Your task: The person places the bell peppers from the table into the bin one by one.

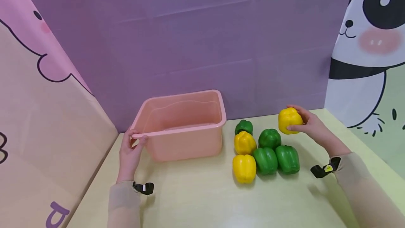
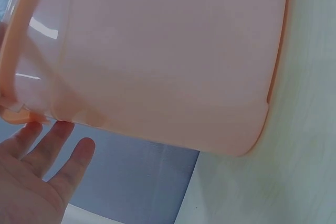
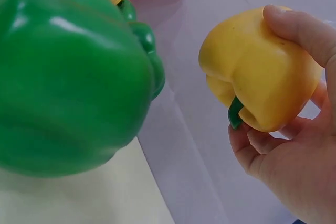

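My right hand [image 1: 308, 124] holds a yellow bell pepper [image 1: 289, 120] in the air near the back right of the table. In the right wrist view, the thumb lies over one side of that pepper [image 3: 257, 72] and the fingers curl around the other, its green stem showing. At the left, my left hand [image 1: 131, 152] grips the front left corner of a pink plastic bin [image 1: 186, 143] by its rim. The left wrist view shows the left fingers [image 2: 50, 148] at the bin's edge. The visible part of the bin's inside holds nothing.
Right of the bin, several green bell peppers [image 1: 265, 160] and two yellow ones, the nearer yellow pepper [image 1: 244, 169] at the front, stand close together on the pale table [image 1: 196, 200]. A purple wall [image 1: 190, 45] rises behind; printed panels flank both sides.
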`<state>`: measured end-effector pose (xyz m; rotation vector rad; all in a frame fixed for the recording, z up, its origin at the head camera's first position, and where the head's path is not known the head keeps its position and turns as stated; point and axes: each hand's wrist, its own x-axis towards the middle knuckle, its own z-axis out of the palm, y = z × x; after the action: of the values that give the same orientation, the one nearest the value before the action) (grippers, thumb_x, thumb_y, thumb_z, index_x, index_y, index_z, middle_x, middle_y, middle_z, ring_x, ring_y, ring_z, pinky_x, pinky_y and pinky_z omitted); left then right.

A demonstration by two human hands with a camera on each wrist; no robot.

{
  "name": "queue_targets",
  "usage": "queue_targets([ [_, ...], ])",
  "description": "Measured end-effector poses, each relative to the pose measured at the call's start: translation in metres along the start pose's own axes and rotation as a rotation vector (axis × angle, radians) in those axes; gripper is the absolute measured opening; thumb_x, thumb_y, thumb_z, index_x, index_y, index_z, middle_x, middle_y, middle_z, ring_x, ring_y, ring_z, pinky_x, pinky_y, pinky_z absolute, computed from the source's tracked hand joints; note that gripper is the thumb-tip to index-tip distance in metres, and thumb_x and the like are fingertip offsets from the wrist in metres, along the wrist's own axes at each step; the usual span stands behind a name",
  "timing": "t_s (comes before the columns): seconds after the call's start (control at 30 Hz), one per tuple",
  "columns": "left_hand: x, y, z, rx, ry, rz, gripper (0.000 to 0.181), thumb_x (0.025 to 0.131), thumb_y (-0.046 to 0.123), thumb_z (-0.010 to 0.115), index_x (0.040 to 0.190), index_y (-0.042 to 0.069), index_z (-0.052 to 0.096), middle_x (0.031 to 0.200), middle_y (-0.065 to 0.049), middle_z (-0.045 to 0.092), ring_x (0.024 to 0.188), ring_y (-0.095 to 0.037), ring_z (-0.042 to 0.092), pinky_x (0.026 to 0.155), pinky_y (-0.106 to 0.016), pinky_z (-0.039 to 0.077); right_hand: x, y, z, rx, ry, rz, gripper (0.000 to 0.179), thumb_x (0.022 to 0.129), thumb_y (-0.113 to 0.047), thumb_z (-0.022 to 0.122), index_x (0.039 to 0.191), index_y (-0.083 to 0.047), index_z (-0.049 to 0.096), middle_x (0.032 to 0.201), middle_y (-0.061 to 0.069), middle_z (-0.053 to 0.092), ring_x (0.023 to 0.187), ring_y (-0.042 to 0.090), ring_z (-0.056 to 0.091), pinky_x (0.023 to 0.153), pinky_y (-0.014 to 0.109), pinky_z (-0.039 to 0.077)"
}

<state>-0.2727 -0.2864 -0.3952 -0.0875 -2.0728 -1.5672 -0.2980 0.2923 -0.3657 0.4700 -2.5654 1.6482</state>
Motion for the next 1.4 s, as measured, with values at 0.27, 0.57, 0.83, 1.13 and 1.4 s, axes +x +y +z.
queue_targets([
  [0.27, -0.002, 0.009, 0.002, 0.012, -0.005, -0.012, 0.037, 0.093, 0.008, 0.064, 0.123, -0.001, 0.045, 0.157, -0.007, 0.025, 0.125, -0.034, 0.045, 0.082, -0.012, 0.042, 0.005, -0.004, 0.0, 0.032, 0.011, -0.021, 0.071, 0.09, -0.014, 0.069, 0.149, -0.011, 0.03, 0.131, 0.006, 0.045, 0.103, 0.014, 0.052, 0.083, 0.019, 0.048],
  [0.57, -0.01, 0.036, 0.004, 0.042, -0.034, -0.022, 0.038, 0.095, 0.008, 0.062, 0.124, -0.006, 0.041, 0.157, -0.014, 0.023, 0.127, -0.041, 0.042, 0.083, -0.012, 0.041, 0.007, -0.006, 0.001, 0.037, 0.009, -0.033, 0.07, 0.09, -0.013, 0.069, 0.149, -0.009, 0.03, 0.129, 0.008, 0.045, 0.103, 0.015, 0.052, 0.083, 0.018, 0.048],
  [0.83, -0.003, 0.015, 0.001, 0.031, -0.027, -0.035, 0.037, 0.094, 0.009, 0.063, 0.124, -0.001, 0.044, 0.158, -0.007, 0.024, 0.129, -0.034, 0.042, 0.084, -0.015, 0.041, 0.008, -0.008, 0.001, 0.028, 0.014, -0.039, 0.071, 0.091, -0.013, 0.069, 0.149, -0.008, 0.029, 0.131, 0.011, 0.044, 0.103, 0.014, 0.052, 0.083, 0.018, 0.048],
  [1.13, 0.001, -0.002, 0.001, 0.062, -0.02, -0.021, 0.039, 0.094, 0.018, 0.064, 0.125, 0.005, 0.045, 0.158, -0.001, 0.024, 0.129, -0.031, 0.043, 0.088, -0.02, 0.041, 0.009, -0.01, 0.003, 0.044, 0.011, -0.039, 0.071, 0.09, -0.012, 0.069, 0.149, -0.01, 0.03, 0.132, 0.009, 0.044, 0.103, 0.015, 0.052, 0.083, 0.019, 0.049],
  [1.4, 0.001, 0.0, 0.001, 0.04, -0.023, -0.005, 0.038, 0.094, 0.016, 0.065, 0.124, 0.003, 0.045, 0.158, -0.003, 0.024, 0.13, -0.032, 0.043, 0.087, -0.017, 0.042, 0.011, -0.013, 0.006, 0.057, 0.001, -0.043, 0.071, 0.091, -0.012, 0.069, 0.149, -0.007, 0.029, 0.13, 0.009, 0.044, 0.103, 0.015, 0.052, 0.083, 0.019, 0.048],
])
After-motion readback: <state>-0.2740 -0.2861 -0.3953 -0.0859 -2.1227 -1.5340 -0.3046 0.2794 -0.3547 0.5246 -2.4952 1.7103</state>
